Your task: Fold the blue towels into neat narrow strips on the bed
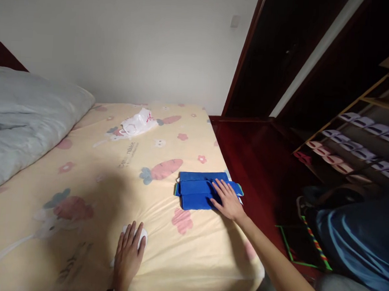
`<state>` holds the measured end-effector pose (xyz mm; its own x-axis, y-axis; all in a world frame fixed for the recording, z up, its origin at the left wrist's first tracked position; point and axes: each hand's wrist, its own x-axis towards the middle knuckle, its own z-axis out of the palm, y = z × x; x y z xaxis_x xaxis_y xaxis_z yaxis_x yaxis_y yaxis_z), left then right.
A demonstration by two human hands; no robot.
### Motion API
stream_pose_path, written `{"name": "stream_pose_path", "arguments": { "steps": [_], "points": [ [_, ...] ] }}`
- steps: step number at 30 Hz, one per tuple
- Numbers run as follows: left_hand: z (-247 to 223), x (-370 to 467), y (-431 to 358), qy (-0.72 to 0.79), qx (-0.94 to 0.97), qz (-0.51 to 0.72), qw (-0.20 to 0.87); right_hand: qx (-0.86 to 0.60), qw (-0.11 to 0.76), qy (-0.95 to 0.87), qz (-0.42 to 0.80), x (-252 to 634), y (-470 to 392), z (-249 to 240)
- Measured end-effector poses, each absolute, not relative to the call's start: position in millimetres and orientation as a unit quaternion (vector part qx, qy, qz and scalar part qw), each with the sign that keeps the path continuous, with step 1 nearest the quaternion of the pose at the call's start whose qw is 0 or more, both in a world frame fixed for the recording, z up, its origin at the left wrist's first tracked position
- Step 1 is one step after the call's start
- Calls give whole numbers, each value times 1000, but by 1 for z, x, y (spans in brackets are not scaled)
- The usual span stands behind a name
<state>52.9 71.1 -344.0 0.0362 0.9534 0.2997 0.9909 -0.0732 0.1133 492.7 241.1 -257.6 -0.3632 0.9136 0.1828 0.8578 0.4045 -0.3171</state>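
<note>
A folded blue fabric item [196, 188], maybe a collapsed bag or storage box, lies flat near the bed's right edge. My right hand [227, 200] rests on its right part with fingers stretched out, gripping nothing. Green trim shows at the item's side ends. Lower left of it, my left hand [130, 249] lies palm down on the patterned bed sheet [157, 240], fingers extended. Beneath those fingers is a white rounded patch [143, 235]; whether it is print or a separate thing, I cannot tell.
A crumpled white plastic bag [139, 122] sits farther back on the bed. Grey bedding [28, 117] covers the left side. To the right stand a shoe rack [358, 103] with several slippers, a green-edged dark item [298, 244] on the floor, and blue cloth [363, 243].
</note>
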Motion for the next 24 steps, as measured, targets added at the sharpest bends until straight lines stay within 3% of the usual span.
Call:
{"name": "stream_pose_path", "arguments": {
  "steps": [11, 19, 24],
  "points": [
    [-347, 52, 69, -680, -703, -198, 64, -470, -101, -863, 154, 456, 327, -264],
    [-346, 54, 69, -683, -697, -210, 63, -488, -139, -842, 183, 447, 354, -274],
    [-346, 55, 69, -687, -694, -206, 59, -484, -89, -848, 198, 454, 352, -276]
  ]
}}
